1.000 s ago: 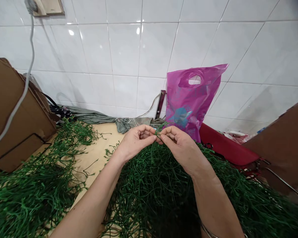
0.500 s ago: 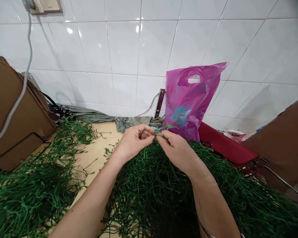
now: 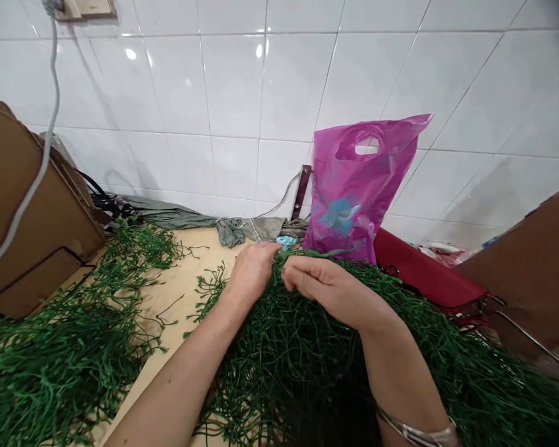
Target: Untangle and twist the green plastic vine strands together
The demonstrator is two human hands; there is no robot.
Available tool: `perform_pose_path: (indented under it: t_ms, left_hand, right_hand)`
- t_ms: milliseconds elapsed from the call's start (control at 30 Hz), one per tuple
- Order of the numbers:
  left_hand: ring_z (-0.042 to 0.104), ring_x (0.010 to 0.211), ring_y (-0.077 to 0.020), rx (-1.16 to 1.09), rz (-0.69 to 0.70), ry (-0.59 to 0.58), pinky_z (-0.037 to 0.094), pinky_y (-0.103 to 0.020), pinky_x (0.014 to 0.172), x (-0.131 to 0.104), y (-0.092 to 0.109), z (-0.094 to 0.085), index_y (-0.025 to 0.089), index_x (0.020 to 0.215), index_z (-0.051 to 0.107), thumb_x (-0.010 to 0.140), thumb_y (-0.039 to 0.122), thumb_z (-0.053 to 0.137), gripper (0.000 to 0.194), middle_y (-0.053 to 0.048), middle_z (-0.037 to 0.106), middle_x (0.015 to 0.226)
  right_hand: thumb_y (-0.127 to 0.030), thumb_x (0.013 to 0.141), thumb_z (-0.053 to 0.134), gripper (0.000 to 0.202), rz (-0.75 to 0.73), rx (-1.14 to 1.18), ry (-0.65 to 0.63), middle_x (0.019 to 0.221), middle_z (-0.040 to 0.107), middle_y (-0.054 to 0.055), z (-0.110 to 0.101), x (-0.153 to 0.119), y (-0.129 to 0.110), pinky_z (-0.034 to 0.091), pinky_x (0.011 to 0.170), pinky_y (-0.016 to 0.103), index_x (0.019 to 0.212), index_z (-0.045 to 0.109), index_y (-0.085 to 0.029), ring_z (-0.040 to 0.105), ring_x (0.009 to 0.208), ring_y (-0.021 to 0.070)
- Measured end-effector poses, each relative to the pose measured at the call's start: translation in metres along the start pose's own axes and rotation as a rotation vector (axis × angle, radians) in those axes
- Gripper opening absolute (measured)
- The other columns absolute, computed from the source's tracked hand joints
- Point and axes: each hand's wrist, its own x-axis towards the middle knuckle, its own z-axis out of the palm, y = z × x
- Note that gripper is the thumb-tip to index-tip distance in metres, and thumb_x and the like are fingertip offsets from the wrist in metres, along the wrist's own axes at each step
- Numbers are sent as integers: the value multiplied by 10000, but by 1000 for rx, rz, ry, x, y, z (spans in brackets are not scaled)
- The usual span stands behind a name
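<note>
One green stem (image 3: 325, 253) lies above the heaped stems (image 3: 261, 332), seemingly pinched by our left hand (image 3: 252, 268), likely to steady it; our right hand (image 3: 320, 282) is curled nearby, whether gripping we cannot tell.

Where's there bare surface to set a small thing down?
Mostly the tan surface between the left green pile and central green heap, with grey cloth behind; a few stray stems lie there. It's crowded rightward, where green strands run toward the red item and purple bag.
</note>
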Motion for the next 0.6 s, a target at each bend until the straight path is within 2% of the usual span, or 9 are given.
perform_pose_path:
  t_ms: [33,133,200,267,367,433,500,600]
  left_hand:
    - [665,875,-252,-20,-40,31,457,-325,875,2,-9,-3,226,864,769,726,1,610,309,-34,749,794]
    - [664,811,-224,-101,-113,88,472,-316,826,9,-27,-12,186,877,726,806,96,593,175,-30,713,709]
    - [672,800,-198,-193,-131,76,485,-297,793,12,-29,-16,169,914,674,857,197,589,106,-26,712,721]
    - [670,772,-175,-288,-131,27,492,-282,761,12,-21,-16,159,904,628,861,285,615,134,-26,713,733]
    - [622,698,-137,-394,-119,-47,473,-262,709,9,-3,-14,155,834,613,809,372,696,233,-16,692,726]
    - [581,680,-114,-481,-122,-93,452,-253,698,6,10,-15,152,807,630,766,396,754,276,1,664,727]
    - [559,683,-101,-572,-134,-129,442,-250,701,3,19,-16,153,799,644,726,393,799,295,16,642,736]
    - [548,683,-99,-636,-132,-148,436,-251,698,1,29,-18,157,785,651,705,391,826,302,28,627,725]
  right_hand:
    - [-343,979,435,304,-26,43,-117,640,429,-40,0,-4,-12,341,567,245,714,525,-223,403,600,125]
    - [-286,998,422,323,0,-43,-157,613,426,-42,-1,-16,-36,302,531,255,691,503,-224,385,571,121]
    - [-269,980,454,333,59,-212,-93,576,467,-33,-3,-24,-34,286,526,287,659,533,-226,394,536,132]
    - [-261,931,537,302,108,-412,27,605,567,-2,-7,-29,-21,315,572,317,635,589,-231,465,559,162]
    - [-313,856,665,106,117,-539,244,843,716,57,-10,-31,-4,398,738,384,788,713,-247,619,802,271]
    - [-358,894,631,141,116,-472,337,944,737,62,-9,-27,-3,419,801,409,913,730,-259,645,886,288]
    - [-376,949,549,203,138,-354,399,964,743,56,-5,-21,-8,440,801,398,950,716,-261,660,873,260]
    - [-428,940,556,244,199,-120,395,950,749,52,0,-10,-14,474,772,362,1031,687,-243,674,856,232]
